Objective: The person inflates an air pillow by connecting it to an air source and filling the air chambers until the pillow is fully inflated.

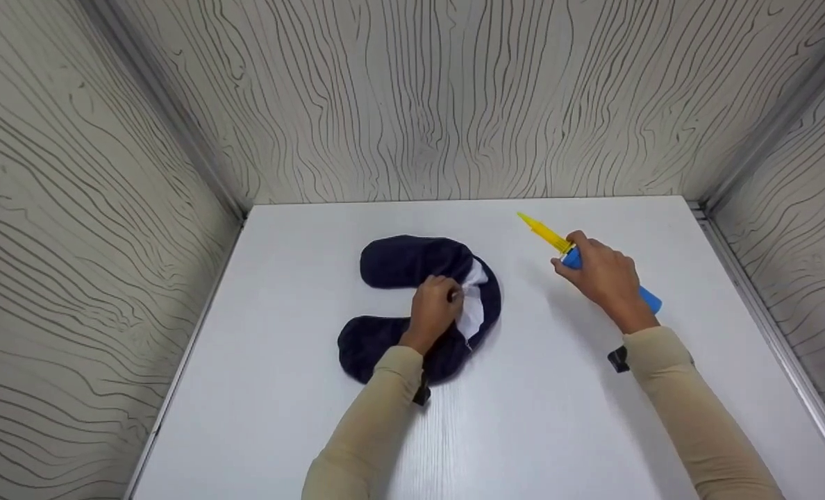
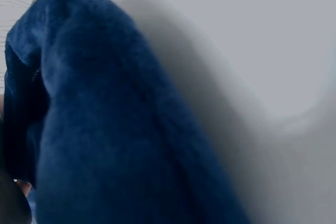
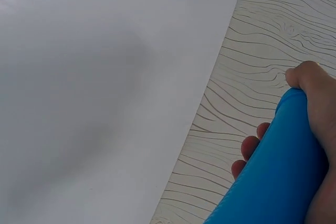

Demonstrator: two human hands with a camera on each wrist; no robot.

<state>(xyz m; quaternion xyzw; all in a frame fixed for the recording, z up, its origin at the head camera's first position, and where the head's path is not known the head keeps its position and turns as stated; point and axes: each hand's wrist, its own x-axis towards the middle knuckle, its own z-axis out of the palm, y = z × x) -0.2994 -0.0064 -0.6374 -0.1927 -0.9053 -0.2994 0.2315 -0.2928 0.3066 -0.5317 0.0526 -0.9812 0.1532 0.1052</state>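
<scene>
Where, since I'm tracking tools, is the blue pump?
In the head view, the pump is in the right hand, right of the dark pillow, over the table.

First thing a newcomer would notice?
Probably the yellow nozzle of the blue pump-like tool, in the right hand at the table's right. Next, the dark U-shaped cushion mid-table, its white inner part showing at the curve, where the left hand pinches it.

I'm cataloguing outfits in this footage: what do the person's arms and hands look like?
The left sleeve and right sleeve are long, plain beige, ending in cuffs. A small black object shows at each wrist. The left hand and right hand wear no gloves.
</scene>
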